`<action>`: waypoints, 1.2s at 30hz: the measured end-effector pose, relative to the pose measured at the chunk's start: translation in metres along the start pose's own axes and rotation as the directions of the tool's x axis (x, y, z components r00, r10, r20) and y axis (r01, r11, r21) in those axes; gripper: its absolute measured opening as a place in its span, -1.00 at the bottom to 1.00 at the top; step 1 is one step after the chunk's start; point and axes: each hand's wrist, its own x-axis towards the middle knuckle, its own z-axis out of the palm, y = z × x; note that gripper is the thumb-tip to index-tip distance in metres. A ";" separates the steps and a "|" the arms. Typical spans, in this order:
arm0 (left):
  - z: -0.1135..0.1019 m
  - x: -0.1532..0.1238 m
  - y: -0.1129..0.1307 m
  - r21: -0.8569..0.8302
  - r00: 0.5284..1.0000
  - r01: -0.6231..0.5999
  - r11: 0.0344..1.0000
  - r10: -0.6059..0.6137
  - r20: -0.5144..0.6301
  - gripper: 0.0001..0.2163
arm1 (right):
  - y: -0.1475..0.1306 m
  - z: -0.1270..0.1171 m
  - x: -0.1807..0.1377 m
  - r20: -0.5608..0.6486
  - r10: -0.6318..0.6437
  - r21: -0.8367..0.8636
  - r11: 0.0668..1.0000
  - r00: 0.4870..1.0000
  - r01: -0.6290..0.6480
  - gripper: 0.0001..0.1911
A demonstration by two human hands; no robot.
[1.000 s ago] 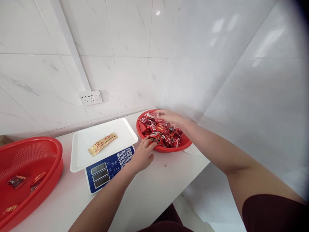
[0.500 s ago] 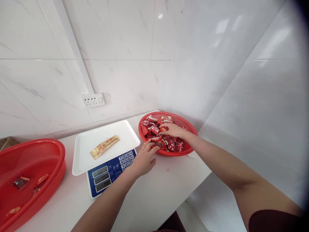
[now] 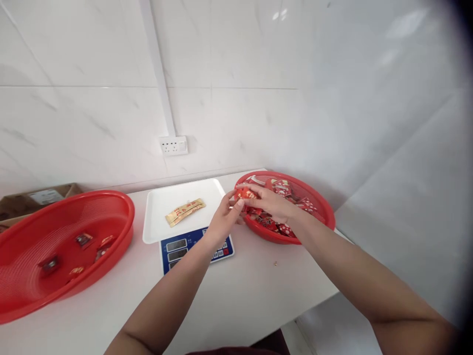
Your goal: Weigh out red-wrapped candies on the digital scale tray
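Observation:
A small shiny red snack packet [image 3: 246,194] is held between both hands over the left side of the right-hand basket [image 3: 329,213]. My left hand [image 3: 224,217] is closed on the packet's near left side, its thumb pressed towards the other hand. From the right, my right hand [image 3: 274,203] grips the same packet with fingers over its top. Beneath them, the red plastic basket holds several red wrapped packets [image 3: 284,187], partly hidden by my right hand and forearm. Close by on the left, a gold sachet [image 3: 185,212] with red lettering lies on the scale's white tray [image 3: 157,231].
The scale's blue keypad panel [image 3: 177,245] is partly covered by my left forearm. Further left stands another red basket [image 3: 125,217] with several small packets inside. Behind it sits a cardboard box [image 3: 22,203]. A tiny crumb [image 3: 275,264] lies on the white table [image 3: 254,301].
My hands have come together and lifted a red packet out of the pile. The camera view has swung left, showing more of the left basket and the cardboard box.

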 end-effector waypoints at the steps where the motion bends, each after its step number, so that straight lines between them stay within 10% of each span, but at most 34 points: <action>1: -0.006 0.000 0.003 -0.014 1.000 0.022 1.000 -0.022 -0.016 -0.55 | -0.001 0.013 0.005 0.028 -0.046 -0.062 0.997 0.999 0.048 -0.48; 13: -0.101 -0.022 0.003 -0.144 0.954 0.012 0.989 -0.055 -0.296 -0.66 | 0.009 0.091 0.055 0.127 -0.065 0.138 0.989 0.990 0.047 -0.37; 23: -0.107 -0.029 -0.010 -0.206 0.950 0.037 0.978 -0.099 -0.295 -0.63 | 0.020 0.095 0.058 0.069 -0.100 0.157 0.984 0.993 0.088 -0.39; 31: -0.112 -0.039 -0.010 0.026 0.956 0.129 0.991 -0.118 -0.269 -0.71 | 0.024 0.086 0.061 -0.026 -0.006 0.234 0.972 1.000 0.012 -0.44; 36: -0.109 -0.043 -0.014 0.453 0.955 0.146 0.879 -0.005 -0.297 -0.57 | 0.023 0.093 0.066 0.014 0.025 0.190 0.981 1.000 -0.027 -0.37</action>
